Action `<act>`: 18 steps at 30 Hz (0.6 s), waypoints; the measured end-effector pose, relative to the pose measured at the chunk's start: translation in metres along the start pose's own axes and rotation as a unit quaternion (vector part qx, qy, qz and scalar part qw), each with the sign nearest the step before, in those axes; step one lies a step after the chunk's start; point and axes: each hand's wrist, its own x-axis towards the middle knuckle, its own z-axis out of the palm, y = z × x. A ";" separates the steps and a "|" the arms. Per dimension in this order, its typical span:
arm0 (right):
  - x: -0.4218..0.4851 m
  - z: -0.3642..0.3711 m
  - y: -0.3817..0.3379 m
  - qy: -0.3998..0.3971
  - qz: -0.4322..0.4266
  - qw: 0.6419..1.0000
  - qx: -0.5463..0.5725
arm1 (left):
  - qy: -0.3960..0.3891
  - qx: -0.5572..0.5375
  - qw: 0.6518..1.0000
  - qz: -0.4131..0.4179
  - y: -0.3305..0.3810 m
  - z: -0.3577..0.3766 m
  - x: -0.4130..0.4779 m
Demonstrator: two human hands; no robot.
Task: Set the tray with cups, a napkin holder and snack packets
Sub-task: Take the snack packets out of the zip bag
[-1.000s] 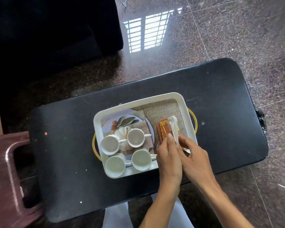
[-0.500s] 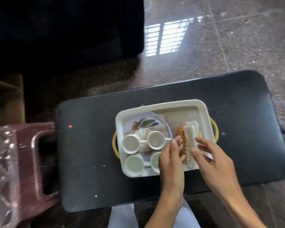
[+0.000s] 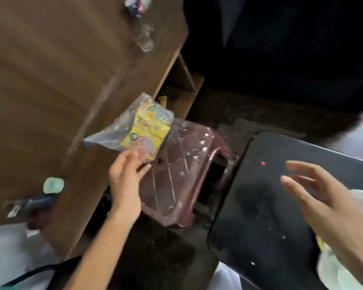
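A clear plastic snack packet (image 3: 149, 126) with a yellow label lies on the far corner of a maroon stool (image 3: 176, 176). My left hand (image 3: 126, 176) reaches over the stool with fingers apart, its fingertips touching the packet's near edge. My right hand (image 3: 327, 201) hovers open and empty above the black table (image 3: 260, 195). Only a blurred white part of the tray (image 3: 331, 273) shows at the right edge; the cups and napkin holder are out of view.
A brown wooden cabinet (image 3: 50, 80) fills the left, with a clear bottle (image 3: 144, 38) on top and a mint-green object (image 3: 52, 185) near its front. An open shelf sits behind the stool. Dark furniture stands at the back right.
The view has swung left, away from the tray. Both hands have left the napkin holder; the left hand now reaches to the packet on the stool, and the right hand hangs open over the table.
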 end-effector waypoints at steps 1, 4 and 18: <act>0.011 0.024 -0.011 -0.014 -0.016 1.000 -0.010 | 0.023 0.011 1.000 0.004 -0.001 -0.019 0.025; 0.038 0.091 -0.042 -0.064 -0.046 0.996 -0.050 | 0.104 0.034 0.994 0.012 -0.013 -0.057 0.088; 0.068 0.253 -0.120 -0.177 -0.023 0.979 -0.097 | 0.156 -0.070 0.983 -0.065 -0.051 -0.072 0.195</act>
